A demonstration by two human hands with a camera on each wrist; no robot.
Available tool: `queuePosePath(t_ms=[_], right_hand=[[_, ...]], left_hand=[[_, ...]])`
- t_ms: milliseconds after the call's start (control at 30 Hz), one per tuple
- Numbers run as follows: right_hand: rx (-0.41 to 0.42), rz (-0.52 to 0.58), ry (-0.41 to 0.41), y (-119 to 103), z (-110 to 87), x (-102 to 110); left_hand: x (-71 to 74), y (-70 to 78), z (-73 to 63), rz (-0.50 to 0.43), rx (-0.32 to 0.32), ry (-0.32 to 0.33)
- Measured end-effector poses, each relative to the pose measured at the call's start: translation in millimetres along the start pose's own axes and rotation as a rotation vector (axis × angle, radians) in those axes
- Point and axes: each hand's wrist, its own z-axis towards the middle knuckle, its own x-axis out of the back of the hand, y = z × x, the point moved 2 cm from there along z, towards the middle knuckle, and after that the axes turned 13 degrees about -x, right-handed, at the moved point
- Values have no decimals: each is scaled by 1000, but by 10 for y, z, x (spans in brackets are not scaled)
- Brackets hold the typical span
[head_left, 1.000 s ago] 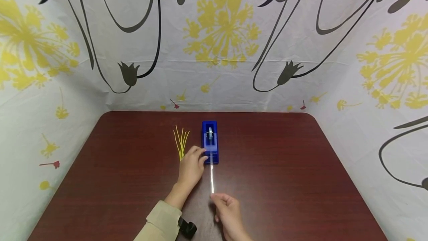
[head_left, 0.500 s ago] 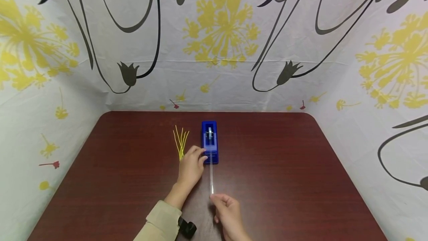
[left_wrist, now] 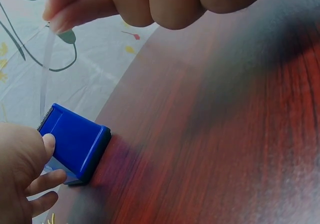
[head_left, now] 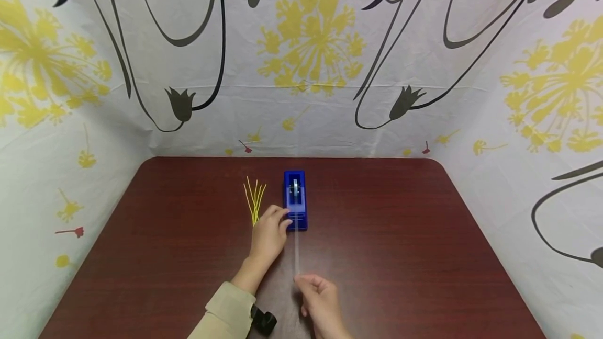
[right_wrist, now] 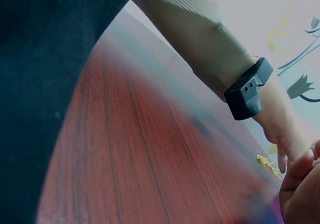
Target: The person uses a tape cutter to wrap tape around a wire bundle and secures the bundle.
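A blue tape dispenser (head_left: 295, 200) stands on the table with a small roll inside. My left hand (head_left: 270, 235) holds its near left side; in the left wrist view that hand's fingertips (left_wrist: 49, 142) lie against the blue body (left_wrist: 75, 141), close to the toothed cutting edge. A strip of clear tape (head_left: 297, 252) runs from the dispenser toward me. Its free end is pinched between thumb and forefinger of my right hand (head_left: 322, 300). The left wrist view has the tape (left_wrist: 46, 79) stretched taut between cutter and right fingertips, above the table.
A bundle of thin yellow twist-tie-like strands (head_left: 255, 198) lies left of the dispenser, partly behind the left hand. The dark red table (head_left: 400, 245) meets a patterned cloth (head_left: 320, 119) at its far edge. A black wrist camera (head_left: 265, 321) is strapped to the left wrist.
The right hand and the tape end have shifted very slightly to the left and toward me. The left hand and the dispenser stay practically in place.
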Motion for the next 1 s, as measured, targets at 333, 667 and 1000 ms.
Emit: queuePosePath(t_ms=[333,667,1000], right_hand=[[-2,15,14,-44,-31,1],[3,13,10,-16,-39,8],[16,23,-3,-11,-39,29]], left_hand=[[12,7,6,24,-10,-6],[141,-160,-18,38,-101,-72],[345,-518,27,218,184,5]])
